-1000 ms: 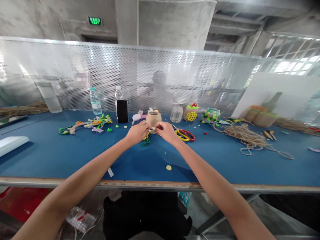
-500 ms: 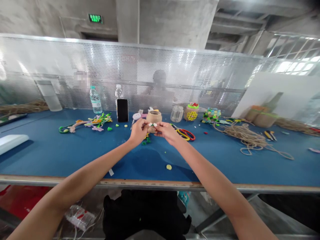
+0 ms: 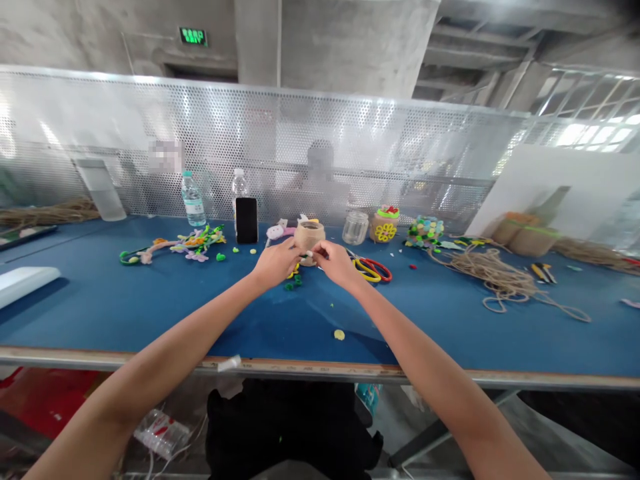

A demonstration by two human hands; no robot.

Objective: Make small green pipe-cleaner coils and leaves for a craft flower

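When handling a piece this small, work with fingertips alone. Note the left hand (image 3: 274,264) and the right hand (image 3: 336,263) nearly tip to tip, thumb and fingers of each pressed together on a tiny white-and-green piece (image 3: 309,254), mostly covered. Find it just in front of a tan jar (image 3: 310,233); hard to tell if touching. Steady it with one hand and adjust with the other, pressing lightly, given its apparently soft make. Watch the yellow bits (image 3: 295,271) and green curls (image 3: 289,287) on the bench (image 3: 280,323) below the left hand, near enough to be brushed aside. Farther right, mind the scissor handles (image 3: 388,271), red and yellow, just beyond the right forearm; better to slide them off for elbow room. Behind, leave alone the clear jar (image 3: 355,229), the flowered jar (image 3: 385,230) and the ball of coloured discs (image 3: 425,232). Toward the front, avoid dragging a forearm over the pale yellow disc (image 3: 339,335) or the white slip (image 3: 229,363) at the edge, probably easily lost to the floor.
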